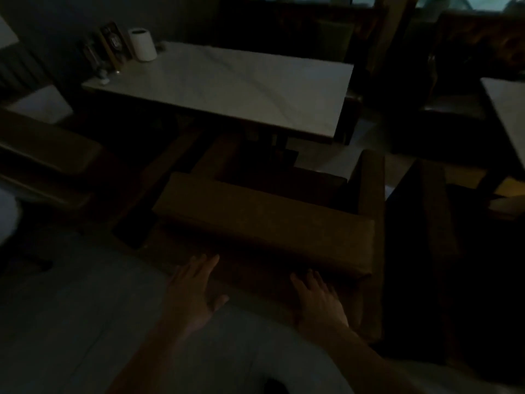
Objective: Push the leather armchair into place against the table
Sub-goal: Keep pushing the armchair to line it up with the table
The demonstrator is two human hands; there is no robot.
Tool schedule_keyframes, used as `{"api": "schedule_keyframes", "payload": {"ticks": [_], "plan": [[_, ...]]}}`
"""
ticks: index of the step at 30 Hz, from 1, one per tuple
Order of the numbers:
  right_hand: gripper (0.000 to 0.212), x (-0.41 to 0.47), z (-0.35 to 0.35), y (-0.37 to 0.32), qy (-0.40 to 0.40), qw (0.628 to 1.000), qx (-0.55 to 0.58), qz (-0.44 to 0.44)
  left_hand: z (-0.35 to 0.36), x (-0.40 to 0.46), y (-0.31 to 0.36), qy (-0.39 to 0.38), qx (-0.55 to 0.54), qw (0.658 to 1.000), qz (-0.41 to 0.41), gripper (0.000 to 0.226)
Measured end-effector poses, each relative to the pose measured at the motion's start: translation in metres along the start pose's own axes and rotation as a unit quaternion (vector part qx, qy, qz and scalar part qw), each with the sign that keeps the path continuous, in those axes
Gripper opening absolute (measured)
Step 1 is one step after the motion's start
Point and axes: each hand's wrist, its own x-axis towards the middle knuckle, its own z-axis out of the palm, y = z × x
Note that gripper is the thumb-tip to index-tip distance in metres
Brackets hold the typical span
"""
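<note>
Leather armchair (264, 223) back has left hand (196, 288) and right hand (321, 302) spread flat against it.

A brown leather armchair (264, 223), back toward the camera, faces the long near edge of a pale marble-topped table (227, 86) in dim light.

Head camera looks down, forward over the armchair (264, 223) toward the table (227, 89).
</note>
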Motion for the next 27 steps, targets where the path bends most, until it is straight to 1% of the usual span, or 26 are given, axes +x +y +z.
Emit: {"api": "schedule_keyframes", "payload": {"ticks": [4,6,10,12,14,16,19,22,27], "plan": [[0.095,0.020,0.016,-0.007,0.031,0.998,-0.004,0.052,0.015,0.031,-0.039,0.001,0.022,0.999,0.039,0.090],[0.096,0.026,0.029,-0.013,0.044,0.996,-0.008,0.077,0.025,0.050,-0.052,-0.008,0.021,0.998,0.064,0.090],[0.099,0.038,0.053,-0.028,0.069,0.987,0.023,0.142,0.040,0.079,-0.068,-0.024,0.049,0.988,0.146,0.093],[0.104,0.043,0.061,-0.035,0.089,0.982,0.027,0.162,0.048,0.085,-0.076,-0.021,0.068,0.984,0.165,0.093],[0.108,0.047,0.066,-0.040,0.103,0.978,0.022,0.180,0.053,0.090,-0.082,-0.010,0.079,0.982,0.169,0.091],[0.104,0.051,0.068,-0.045,0.115,0.974,0.009,0.197,0.058,0.095,-0.089,0.003,0.093,0.981,0.173,0.087],[0.098,0.054,0.072,-0.049,0.129,0.968,-0.024,0.215,0.064,0.097,-0.094,0.018,0.068,0.982,0.176,0.075],[0.096,0.054,0.076,-0.050,0.134,0.967,-0.031,0.217,0.065,0.099,-0.094,0.028,0.049,0.984,0.170,0.067],[0.093,0.053,0.080,-0.053,0.150,0.964,-0.031,0.216,0.058,0.099,-0.092,0.021,0.048,0.984,0.172,0.064]]}}
